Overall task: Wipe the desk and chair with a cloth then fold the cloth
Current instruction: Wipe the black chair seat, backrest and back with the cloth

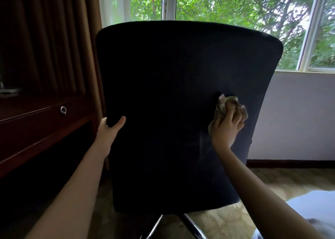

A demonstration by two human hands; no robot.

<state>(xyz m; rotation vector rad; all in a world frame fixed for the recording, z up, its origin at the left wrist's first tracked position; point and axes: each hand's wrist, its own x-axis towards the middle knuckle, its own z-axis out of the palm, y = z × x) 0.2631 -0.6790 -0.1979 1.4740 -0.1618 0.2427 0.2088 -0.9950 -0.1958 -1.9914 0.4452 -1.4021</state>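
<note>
Daylight from a window [235,12] with trees behind it backlights the scene, so the near face of the chair [172,93] reads almost black. The cloth [226,102] is bunched into a wad and pressed against the right half of the chair's back, about mid-height, near its right edge. The right hand [226,126] holds it with fingers curled round the wad, knuckles toward the camera. The left hand [108,130] grips the left edge of the back: the thumb lies on the near face and the fingers wrap behind, out of view. Progress, as a judgement: the chair step is under way on the rear of the backrest. The seat is not in view, so its condition cannot be told. Whether the desk [36,121] has been wiped cannot be told either. The cloth is crumpled, so folding is left to do. Room for movement: the back offers a wide free span to the left of the cloth and upward to the top edge; rightward the stroke has little surface before the edge. The desk stands just beside the chair's left edge, with a curtain [87,39] behind it. The wall [299,111] lies well apart on the right. The metal base [157,224] rests on the floor [235,220] below.
</note>
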